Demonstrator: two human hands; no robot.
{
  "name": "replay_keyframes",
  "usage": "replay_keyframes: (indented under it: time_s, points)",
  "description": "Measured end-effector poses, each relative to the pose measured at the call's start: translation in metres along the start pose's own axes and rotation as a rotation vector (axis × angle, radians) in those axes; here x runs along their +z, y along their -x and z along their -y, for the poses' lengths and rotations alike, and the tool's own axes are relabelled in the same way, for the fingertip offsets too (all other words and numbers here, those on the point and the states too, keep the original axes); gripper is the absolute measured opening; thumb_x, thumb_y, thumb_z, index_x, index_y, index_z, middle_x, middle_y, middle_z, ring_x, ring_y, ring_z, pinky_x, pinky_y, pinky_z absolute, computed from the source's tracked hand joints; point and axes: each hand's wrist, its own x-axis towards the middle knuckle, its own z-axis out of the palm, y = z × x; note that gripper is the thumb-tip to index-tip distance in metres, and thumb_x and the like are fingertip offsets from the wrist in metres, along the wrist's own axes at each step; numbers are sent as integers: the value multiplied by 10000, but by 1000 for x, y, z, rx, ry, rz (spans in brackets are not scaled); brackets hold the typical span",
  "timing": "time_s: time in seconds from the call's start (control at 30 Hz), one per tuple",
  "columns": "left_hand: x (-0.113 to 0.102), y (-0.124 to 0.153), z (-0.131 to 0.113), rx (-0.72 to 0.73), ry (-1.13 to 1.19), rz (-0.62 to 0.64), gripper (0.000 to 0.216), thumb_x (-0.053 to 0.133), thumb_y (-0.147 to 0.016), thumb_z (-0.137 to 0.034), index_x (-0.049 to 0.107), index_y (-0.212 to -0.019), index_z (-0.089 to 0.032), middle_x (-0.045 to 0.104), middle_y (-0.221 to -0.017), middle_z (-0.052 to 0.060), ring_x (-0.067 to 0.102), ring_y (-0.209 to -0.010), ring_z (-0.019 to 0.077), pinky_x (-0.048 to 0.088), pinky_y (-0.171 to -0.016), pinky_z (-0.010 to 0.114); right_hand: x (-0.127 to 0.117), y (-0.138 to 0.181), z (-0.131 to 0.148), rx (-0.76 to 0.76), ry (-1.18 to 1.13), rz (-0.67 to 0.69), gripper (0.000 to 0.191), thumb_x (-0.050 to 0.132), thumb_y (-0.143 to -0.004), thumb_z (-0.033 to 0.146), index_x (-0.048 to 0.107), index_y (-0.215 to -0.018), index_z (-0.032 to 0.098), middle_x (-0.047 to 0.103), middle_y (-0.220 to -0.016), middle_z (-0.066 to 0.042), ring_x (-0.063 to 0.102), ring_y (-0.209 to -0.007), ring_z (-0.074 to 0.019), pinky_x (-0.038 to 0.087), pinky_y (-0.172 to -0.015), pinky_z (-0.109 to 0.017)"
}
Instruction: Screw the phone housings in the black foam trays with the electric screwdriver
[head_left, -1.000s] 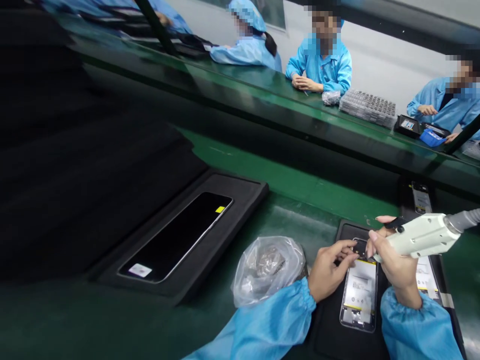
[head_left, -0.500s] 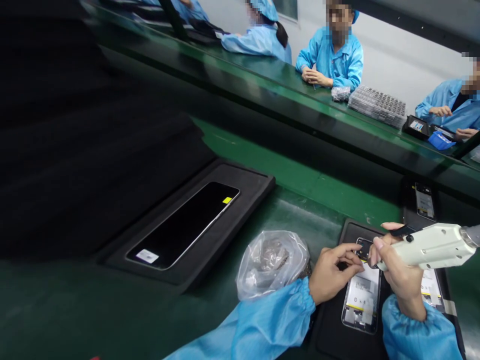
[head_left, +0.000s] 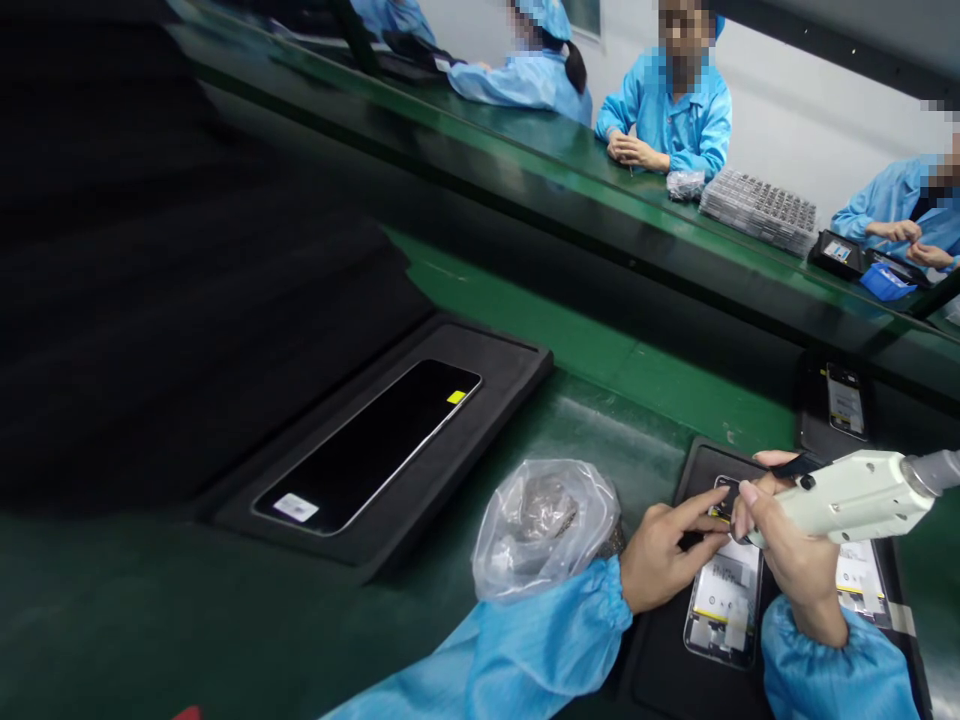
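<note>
A dark mass [head_left: 135, 300], too blurred to name, fills the upper left. The contents of the bag [head_left: 544, 530] are hard to make out. The left hand [head_left: 667, 555] reaches the upper end of the phone [head_left: 724, 595] on its tray [head_left: 664, 675]; whether it pinches anything, I cannot tell. The right hand [head_left: 799, 550] grips the tool [head_left: 862, 495], tip hidden, cable [head_left: 934, 470] cut off.
</note>
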Motion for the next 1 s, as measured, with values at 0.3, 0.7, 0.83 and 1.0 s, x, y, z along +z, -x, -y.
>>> replay_keyframes:
  time_s: [0.3, 0.7, 0.83, 1.0]
  points:
    - [1, 0, 2, 41, -29, -21, 427, 623, -843, -202, 564, -1266, -183, 755, -939, 19, 733, -768, 162, 568, -679, 203, 2, 0, -4, 9, 24, 0, 249, 628, -879, 303, 521, -1077, 196, 557, -553, 78, 574, -498, -130, 474, -586, -287]
    - [2, -1, 2, 59, -8, -83, 384, 666, -816, -241, 590, -1187, -176, 760, -832, 23, 721, -723, 159, 566, -706, 233, 7, -1, -2, 12, 1, 5, 229, 630, -865, 293, 525, -1048, 204, 557, -530, 85, 562, -457, -121, 490, -536, -260]
    - [0, 0, 5, 131, -96, -153, 555, 793, -727, -361, 563, -1208, -205, 739, -958, 50, 696, -898, 205, 539, -850, 327, -3, -3, -3, 11, 38, -28, 217, 635, -866, 284, 517, -1030, 205, 561, -539, 84, 560, -479, -117, 484, -570, -268]
    - [-3, -1, 8, 17, -405, -179, 706, 886, -575, -349, 556, -1183, -208, 607, -1255, 121, 450, -1293, 344, 303, -1093, 586, -22, -13, -8, -42, 30, -158, 188, 653, -855, 263, 533, -983, 194, 550, -530, 81, 549, -478, -122, 473, -581, -298]
